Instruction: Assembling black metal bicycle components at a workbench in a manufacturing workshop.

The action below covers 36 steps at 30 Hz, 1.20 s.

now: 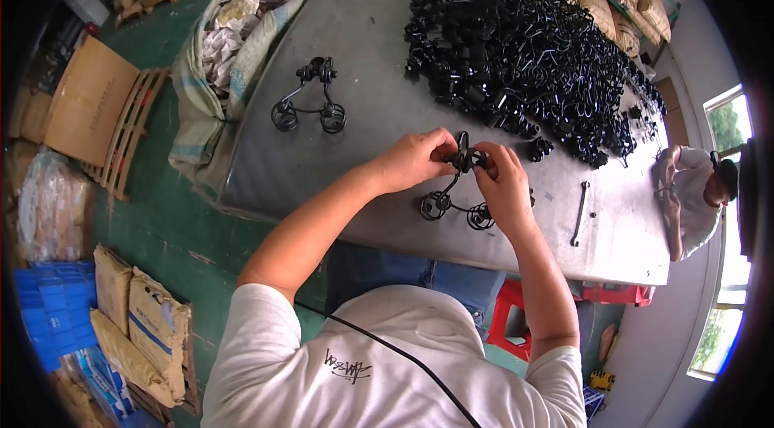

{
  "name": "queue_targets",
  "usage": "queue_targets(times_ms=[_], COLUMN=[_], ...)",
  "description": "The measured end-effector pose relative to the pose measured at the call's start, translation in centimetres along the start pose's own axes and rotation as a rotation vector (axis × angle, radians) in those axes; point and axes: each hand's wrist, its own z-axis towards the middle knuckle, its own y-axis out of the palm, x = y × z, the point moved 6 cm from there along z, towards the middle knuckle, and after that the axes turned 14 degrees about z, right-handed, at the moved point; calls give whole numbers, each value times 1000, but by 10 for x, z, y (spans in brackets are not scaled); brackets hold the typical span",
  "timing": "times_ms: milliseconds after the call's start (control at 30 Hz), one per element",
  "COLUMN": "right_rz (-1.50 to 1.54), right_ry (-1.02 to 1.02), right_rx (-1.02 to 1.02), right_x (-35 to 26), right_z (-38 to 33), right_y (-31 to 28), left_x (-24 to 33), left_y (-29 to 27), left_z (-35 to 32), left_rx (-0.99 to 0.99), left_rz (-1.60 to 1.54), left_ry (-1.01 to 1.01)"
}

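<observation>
Both hands meet over the near part of the grey table at a black wire spring assembly (436, 204), with two coils at its lower end and a dark clamp-like piece on top. My left hand (415, 160) pinches the top piece from the left. From the other side, the fingers of my right hand (504, 178) close on the same piece, hiding part of it and of the right coil. A similar black spring assembly (310, 96) lies apart on the table to the left.
A large heap of black spring parts (516, 57) covers the far right of the table (363, 25). A wrench (580, 214) lies at right, near another person (695, 194). An open woven sack (201, 105) stands at the left edge. Below is a red stool (505, 319).
</observation>
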Motion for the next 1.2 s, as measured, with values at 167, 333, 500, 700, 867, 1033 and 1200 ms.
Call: queue_targets(times_ms=[167,333,500,700,867,1033,1200], right_rz=[4,40,47,50,91,142,393], right_ry=[67,50,41,87,94,183,413], right_rx=[2,18,33,26,54,61,-53], right_x=[1,3,7,13,21,25,23], right_z=[1,-1,-1,3,6,5,0], right_y=[0,0,1,1,2,-6,-9], left_x=[4,8,18,38,35,47,42], left_y=[-1,-1,-4,-2,0,1,0], left_z=[4,11,21,29,28,26,25], left_rx=[6,-22,-170,-232,-209,-218,-228], left_rz=[37,20,210,467,465,441,392], left_ry=[102,104,96,-3,45,27,-31])
